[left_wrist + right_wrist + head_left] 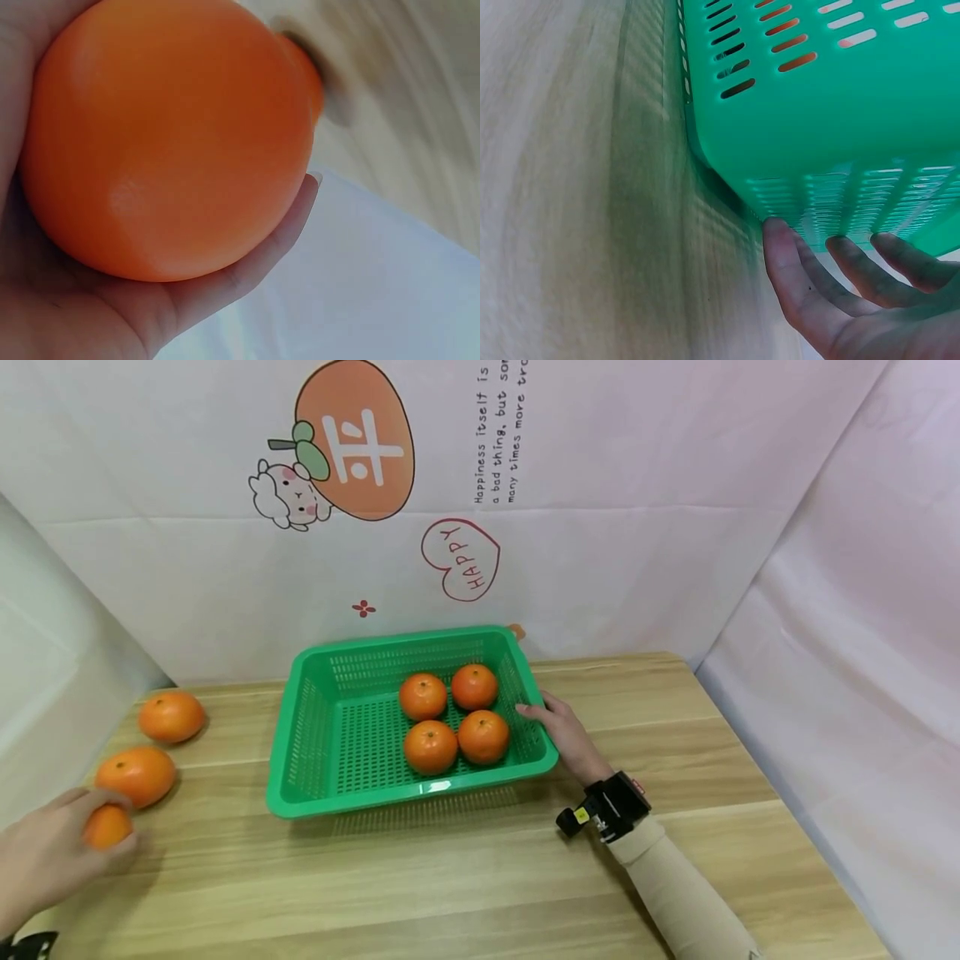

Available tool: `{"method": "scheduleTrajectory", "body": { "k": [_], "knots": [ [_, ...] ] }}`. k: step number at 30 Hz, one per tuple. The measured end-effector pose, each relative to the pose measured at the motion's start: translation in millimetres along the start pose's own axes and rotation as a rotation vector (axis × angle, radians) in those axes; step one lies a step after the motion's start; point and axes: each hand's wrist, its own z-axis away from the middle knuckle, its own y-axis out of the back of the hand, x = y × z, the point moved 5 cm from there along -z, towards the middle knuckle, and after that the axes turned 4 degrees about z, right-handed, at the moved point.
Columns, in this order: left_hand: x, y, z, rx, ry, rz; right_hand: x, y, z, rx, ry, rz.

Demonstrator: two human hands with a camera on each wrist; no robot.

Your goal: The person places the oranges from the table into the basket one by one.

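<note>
My left hand (56, 852) is at the left of the table, its fingers curled round a mandarin orange (107, 827). In the left wrist view that mandarin (169, 142) fills the palm, with a fingertip along its lower right side. My right hand (566, 735) grips the right side of a green plastic basket (281, 777), the thumb over its rim. From the right wrist, the other fingers (802, 289) are seen against the slotted outer wall. Several mandarins (431, 747) sit grouped in the right half of the basket.
Two more mandarins lie on the wooden table (480, 868) at the left, one (137, 776) just beyond my left hand and another (172, 717) farther back. A white printed cloth (600, 552) hangs behind the table, and white cloth also flanks both sides.
</note>
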Motion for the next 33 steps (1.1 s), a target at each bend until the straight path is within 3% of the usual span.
{"method": "scheduleTrajectory", "body": {
  "k": [8, 24, 29, 33],
  "knots": [
    [18.3, 9.3, -9.9, -0.018, -0.031, -0.045, 0.4, 1.0, 1.3, -0.003, 0.002, -0.010],
    [79.0, 23.1, -18.5, 0.095, -0.273, 0.018, 0.3, 0.2, 0.0, 0.003, 0.016, 0.004],
    [100.3, 25.1, -25.9, 0.096, -0.360, 0.021, -1.0, -0.4, 1.2, 0.014, 0.013, 0.003],
    [113.1, 29.1, -31.3, 0.079, -0.380, 0.025, -1.2, 0.3, 2.4, 0.009, 0.012, 0.000]
  ]
}}
